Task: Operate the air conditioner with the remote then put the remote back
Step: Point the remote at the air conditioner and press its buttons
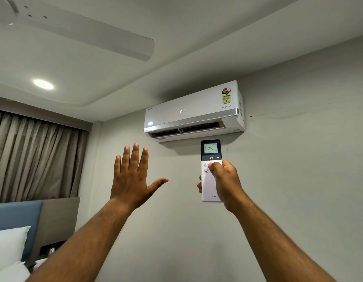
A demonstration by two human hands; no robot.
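Observation:
A white wall-mounted air conditioner (pixel 193 110) hangs high on the wall, its front display reading 24 and its lower flap open. Just below it my right hand (pixel 224 181) holds a white remote (pixel 210 151) upright, pointed at the unit. The remote's screen also shows 24. My thumb rests on the buttons under the dark panel. My left hand (pixel 133 176) is raised to the left of the remote, palm forward, fingers spread, holding nothing.
A white ceiling fan blade (pixel 91 37) and a round ceiling light (pixel 43 84) are at upper left. Grey curtains (pixel 34 155) cover the left wall. A bed with a blue headboard (pixel 16 216) and white pillows (pixel 7 245) sits at lower left.

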